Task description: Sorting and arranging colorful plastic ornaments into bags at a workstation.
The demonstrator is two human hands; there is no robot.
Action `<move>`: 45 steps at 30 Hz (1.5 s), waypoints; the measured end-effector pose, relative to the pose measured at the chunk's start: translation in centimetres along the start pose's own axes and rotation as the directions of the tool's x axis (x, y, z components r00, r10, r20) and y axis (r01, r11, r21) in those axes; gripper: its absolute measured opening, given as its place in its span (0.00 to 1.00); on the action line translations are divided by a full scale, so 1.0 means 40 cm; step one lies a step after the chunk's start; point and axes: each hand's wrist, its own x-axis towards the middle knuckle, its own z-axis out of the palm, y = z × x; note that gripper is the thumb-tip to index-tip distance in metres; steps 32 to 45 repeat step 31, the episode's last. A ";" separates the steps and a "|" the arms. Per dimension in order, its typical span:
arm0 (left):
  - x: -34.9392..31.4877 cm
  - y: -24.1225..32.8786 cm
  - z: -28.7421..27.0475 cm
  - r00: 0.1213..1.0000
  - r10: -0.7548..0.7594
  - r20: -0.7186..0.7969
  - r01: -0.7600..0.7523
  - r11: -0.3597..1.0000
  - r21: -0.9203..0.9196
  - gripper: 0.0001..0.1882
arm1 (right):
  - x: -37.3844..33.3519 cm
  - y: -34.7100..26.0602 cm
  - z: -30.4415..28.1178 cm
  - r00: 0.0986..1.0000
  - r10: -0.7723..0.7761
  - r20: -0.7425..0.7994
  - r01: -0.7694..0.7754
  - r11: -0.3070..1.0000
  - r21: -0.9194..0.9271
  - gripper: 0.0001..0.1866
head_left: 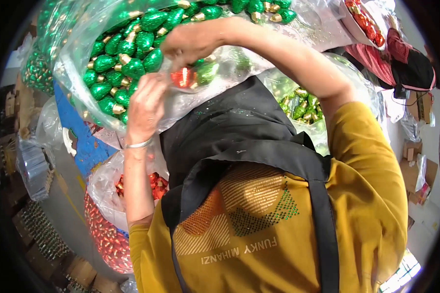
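Observation:
My left hand, with a bracelet at its wrist, is raised at the near edge of a clear plastic bag. Its fingers are curled together; what they hold is hidden. My right hand reaches across from the right, blurred, its fingers bent down in a pinch on something I cannot make out. Just below those fingers is a shiny red bulb-shaped ornament, smeared by motion. Beside it is a blurred green ornament. Many glittery green bulb ornaments with gold caps fill the bag.
A bag of red ornaments stands at lower left, by a blue surface. Lighter green ornaments lie in a bag at my right. A white container of red ones is at far right. Dark apron cloth covers my lap.

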 end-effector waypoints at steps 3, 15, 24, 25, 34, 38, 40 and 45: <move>-0.010 -0.030 -0.020 1.000 0.002 0.020 -0.003 1.000 0.003 0.15 | -0.266 -0.019 -0.025 0.904 0.187 -0.385 0.021 0.879 0.476 0.14; 0.048 -0.187 0.021 0.806 -0.544 -0.234 0.473 0.829 -0.297 0.12 | -1.060 0.268 0.879 -0.235 0.965 -0.119 -0.692 -0.081 0.717 0.18; -0.173 -0.068 -0.016 0.666 -0.665 -0.338 0.671 0.732 -0.119 0.08 | -1.028 0.535 0.984 -0.061 0.998 -0.035 -0.989 -0.056 0.139 0.44; -0.201 -0.043 -0.033 0.625 -0.706 -0.333 0.722 0.685 -0.096 0.07 | -1.048 0.576 1.004 -0.115 0.993 -0.004 -0.983 -0.113 0.142 0.46; -0.456 0.015 -0.053 0.439 -0.829 -0.348 0.873 0.485 -0.054 0.08 | -1.155 0.693 1.087 0.432 0.823 -0.368 -0.596 0.567 0.568 0.46; -0.456 0.015 -0.053 0.439 -0.829 -0.348 0.873 0.485 -0.054 0.08 | -1.155 0.693 1.087 0.432 0.823 -0.368 -0.596 0.567 0.568 0.46; -0.456 0.015 -0.053 0.439 -0.829 -0.348 0.873 0.485 -0.054 0.08 | -1.155 0.693 1.087 0.432 0.823 -0.368 -0.596 0.567 0.568 0.46; -0.456 0.015 -0.053 0.439 -0.829 -0.348 0.873 0.485 -0.054 0.08 | -1.155 0.693 1.087 0.432 0.823 -0.368 -0.596 0.567 0.568 0.46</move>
